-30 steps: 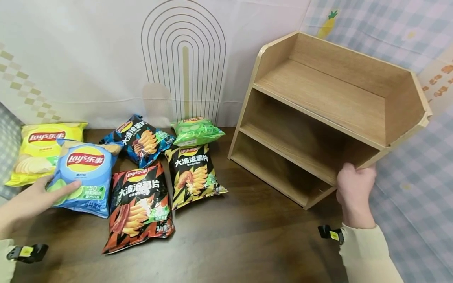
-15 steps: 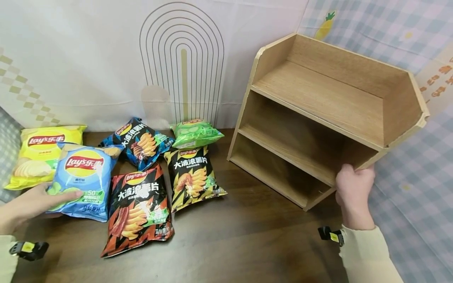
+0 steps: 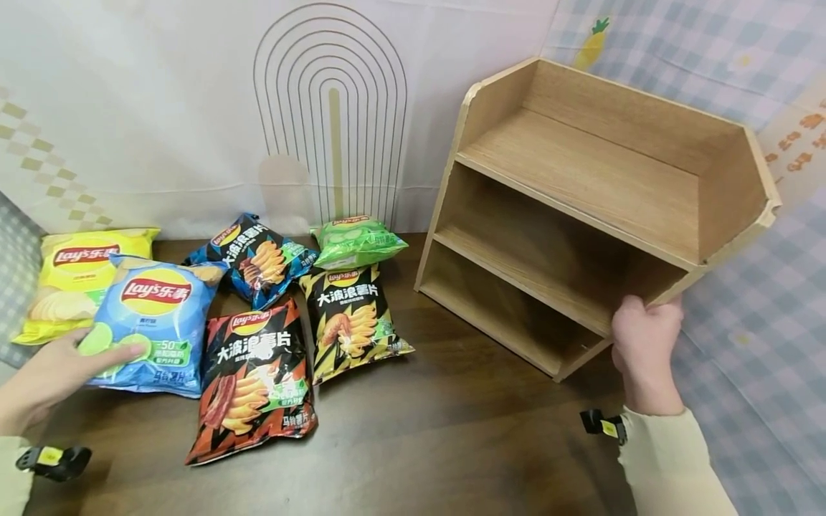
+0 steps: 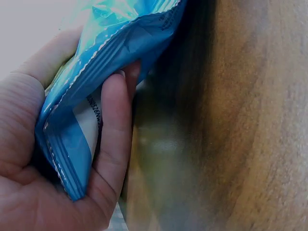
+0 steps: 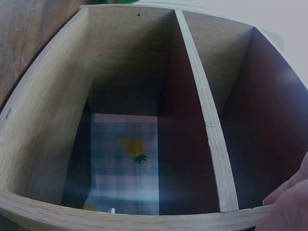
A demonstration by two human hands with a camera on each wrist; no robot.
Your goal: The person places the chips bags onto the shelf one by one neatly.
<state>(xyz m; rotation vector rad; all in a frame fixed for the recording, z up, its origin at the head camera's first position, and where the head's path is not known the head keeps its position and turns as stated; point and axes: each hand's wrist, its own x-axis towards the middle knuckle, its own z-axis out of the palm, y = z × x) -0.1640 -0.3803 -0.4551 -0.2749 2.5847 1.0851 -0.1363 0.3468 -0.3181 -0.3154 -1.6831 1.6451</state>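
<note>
At the left in the head view, my left hand (image 3: 61,376) holds the lower left part of a light blue Lay's potato chip bag (image 3: 151,315), thumb across its front. The left wrist view shows fingers (image 4: 115,125) curled behind the crimped edge of the blue bag (image 4: 130,38). My right hand (image 3: 645,344) grips the right side panel of a wooden shelf unit (image 3: 581,215), which stands angled at the right. In the right wrist view, part of the right hand (image 5: 291,202) lies over the edge of the shelf unit (image 5: 130,220); its compartments hold nothing.
A yellow chip bag (image 3: 90,261) lies behind the blue one. To its right are a dark blue bag (image 3: 254,258), a red-and-black bag (image 3: 252,387), a black-and-yellow bag (image 3: 348,322) and a green bag (image 3: 358,244). All lie on the brown table (image 3: 445,437) before a fabric backdrop (image 3: 193,93).
The blue chip bag and the left hand have shifted only slightly, the hand keeping its hold. The right hand and the shelf unit stay in place.
</note>
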